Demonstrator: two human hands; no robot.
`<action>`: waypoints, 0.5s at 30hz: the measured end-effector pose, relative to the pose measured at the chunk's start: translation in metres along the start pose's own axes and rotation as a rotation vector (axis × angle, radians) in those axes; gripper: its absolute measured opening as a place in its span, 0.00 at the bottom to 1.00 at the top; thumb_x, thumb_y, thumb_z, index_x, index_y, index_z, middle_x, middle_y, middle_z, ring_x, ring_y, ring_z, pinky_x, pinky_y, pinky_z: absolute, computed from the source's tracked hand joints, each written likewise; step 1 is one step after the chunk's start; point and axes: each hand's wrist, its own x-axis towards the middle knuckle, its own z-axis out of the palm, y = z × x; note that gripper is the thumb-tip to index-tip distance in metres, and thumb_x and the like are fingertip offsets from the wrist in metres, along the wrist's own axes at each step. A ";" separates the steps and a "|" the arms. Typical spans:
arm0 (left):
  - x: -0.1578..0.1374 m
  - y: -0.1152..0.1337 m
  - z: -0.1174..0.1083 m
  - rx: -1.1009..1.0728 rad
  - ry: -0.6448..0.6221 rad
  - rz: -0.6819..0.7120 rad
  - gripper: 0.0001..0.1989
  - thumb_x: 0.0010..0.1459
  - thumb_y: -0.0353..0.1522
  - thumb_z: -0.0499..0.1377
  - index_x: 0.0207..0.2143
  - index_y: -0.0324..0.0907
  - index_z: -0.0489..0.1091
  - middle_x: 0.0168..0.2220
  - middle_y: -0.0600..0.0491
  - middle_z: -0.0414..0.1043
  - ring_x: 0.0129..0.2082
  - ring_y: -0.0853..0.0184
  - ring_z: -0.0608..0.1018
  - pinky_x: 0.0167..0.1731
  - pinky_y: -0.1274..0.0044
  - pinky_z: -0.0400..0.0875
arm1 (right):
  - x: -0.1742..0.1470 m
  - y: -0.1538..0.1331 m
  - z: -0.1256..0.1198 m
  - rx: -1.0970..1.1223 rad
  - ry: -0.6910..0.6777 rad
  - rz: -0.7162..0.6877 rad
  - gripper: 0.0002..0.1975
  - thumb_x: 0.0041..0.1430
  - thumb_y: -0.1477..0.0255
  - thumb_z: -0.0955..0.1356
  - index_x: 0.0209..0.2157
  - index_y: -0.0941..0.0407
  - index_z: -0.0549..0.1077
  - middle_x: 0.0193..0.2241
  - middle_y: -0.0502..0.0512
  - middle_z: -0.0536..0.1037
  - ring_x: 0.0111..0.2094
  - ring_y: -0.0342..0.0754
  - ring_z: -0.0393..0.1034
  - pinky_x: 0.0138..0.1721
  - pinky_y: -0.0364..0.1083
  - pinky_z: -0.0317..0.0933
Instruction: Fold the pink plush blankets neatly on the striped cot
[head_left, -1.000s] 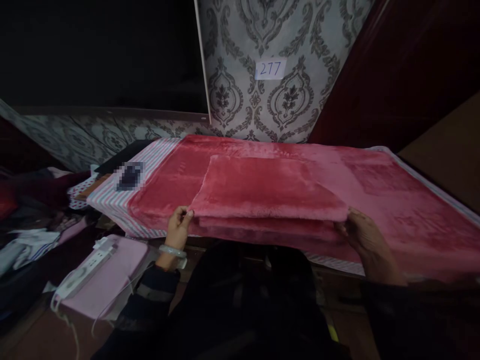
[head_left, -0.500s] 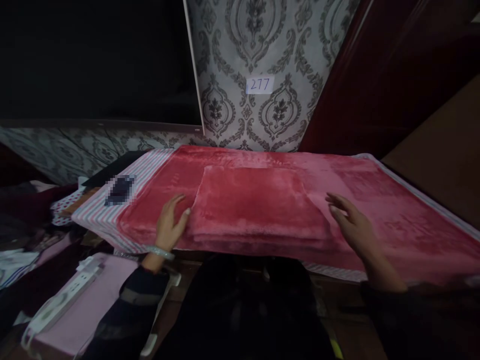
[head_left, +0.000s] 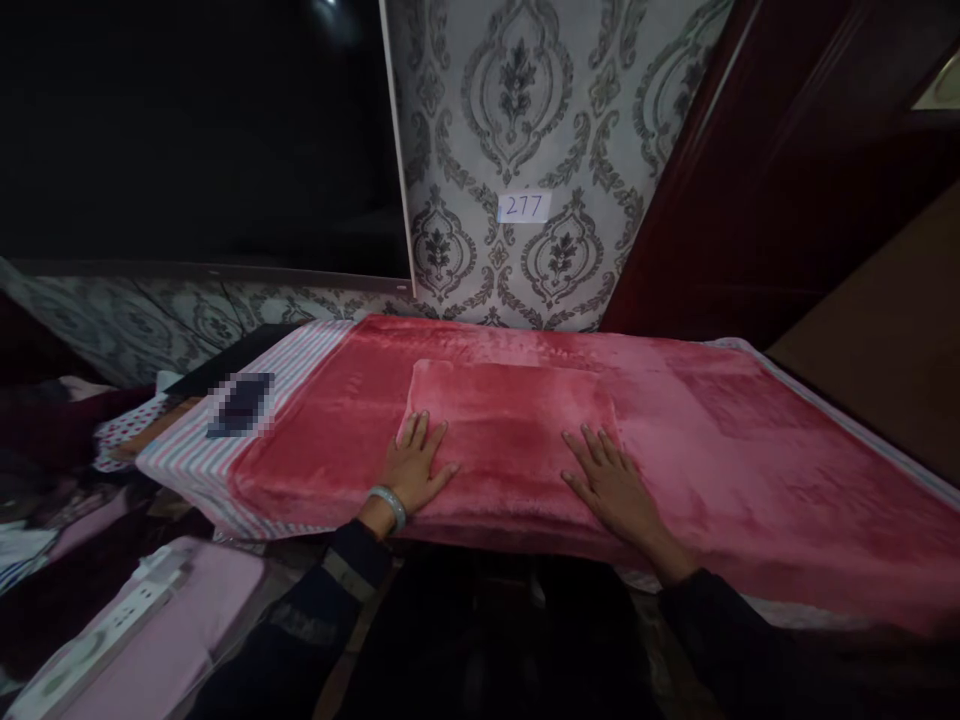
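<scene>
A folded red plush cloth (head_left: 510, 410) lies as a flat rectangle in the middle of a larger red plush blanket (head_left: 315, 430), which covers the table. On the left front part of the folded cloth rests my left hand (head_left: 416, 470), palm down, fingers spread, a pale bracelet at the wrist. My right hand (head_left: 611, 485) lies flat on its right front part, fingers apart. Neither hand grips anything. What the folded cloth is exactly, I cannot tell.
Striped cloth (head_left: 187, 450) shows at the left end, with a blurred-out dark item (head_left: 241, 405) on it. Lower left, a white power strip (head_left: 105, 635) sits on a pink surface (head_left: 217, 600). Behind are a large dark screen (head_left: 195, 140) and a wall label (head_left: 524, 207) reading 277.
Both hands have come inward from either side of the folded cloth and now lie flat on top of it. The camera view has tilted slightly upward.
</scene>
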 end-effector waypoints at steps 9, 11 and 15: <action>0.016 -0.022 -0.038 -0.162 -0.216 0.049 0.35 0.62 0.53 0.55 0.67 0.48 0.61 0.71 0.40 0.52 0.71 0.46 0.54 0.64 0.49 0.54 | 0.029 0.034 -0.021 0.163 -0.171 -0.131 0.32 0.68 0.51 0.58 0.68 0.48 0.62 0.67 0.58 0.64 0.68 0.61 0.55 0.65 0.63 0.55; 0.037 -0.017 -0.051 -0.172 -0.203 0.073 0.33 0.64 0.51 0.53 0.67 0.48 0.61 0.71 0.40 0.53 0.71 0.48 0.56 0.65 0.49 0.51 | 0.056 0.031 -0.039 0.168 -0.118 -0.147 0.32 0.68 0.52 0.58 0.68 0.50 0.63 0.65 0.59 0.66 0.67 0.61 0.57 0.66 0.63 0.53; 0.100 0.012 -0.062 -0.085 -0.128 0.075 0.33 0.64 0.46 0.55 0.68 0.46 0.58 0.71 0.40 0.52 0.72 0.49 0.54 0.67 0.48 0.43 | 0.124 -0.001 -0.069 0.088 -0.076 -0.057 0.32 0.70 0.54 0.57 0.70 0.51 0.58 0.69 0.60 0.58 0.70 0.62 0.49 0.66 0.66 0.49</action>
